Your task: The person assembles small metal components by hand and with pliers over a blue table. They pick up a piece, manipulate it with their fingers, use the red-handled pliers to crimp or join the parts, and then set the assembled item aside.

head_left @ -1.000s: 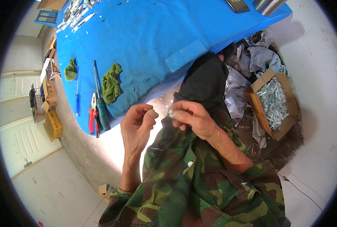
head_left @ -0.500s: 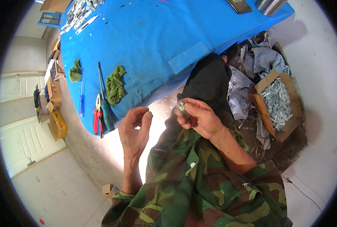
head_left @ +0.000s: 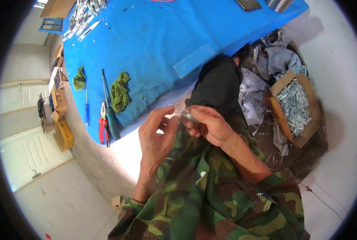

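Above my lap, my right hand [head_left: 213, 125] pinches a small silvery part [head_left: 189, 116] between thumb and fingers; it is shiny with a pale spot, and its exact kind is too small to tell. The fingers hide much of it. Close on its left is my left hand [head_left: 156, 134], with the index finger and thumb curved and apart, their tips pointing at the part. Nothing shows between them.
On the blue-covered table [head_left: 146, 44] lie red-handled pliers [head_left: 104, 124], two screwdrivers, green cloths [head_left: 120, 92], and a pile of metal pieces [head_left: 84, 18]. A phone and metal cup sit at the far right. Right of my leg stands a cardboard box [head_left: 280, 82] of metal strips.
My left hand has moved right, close to the part, and its thumb and index finger have spread. The right hand stays almost in place, still holding the part.
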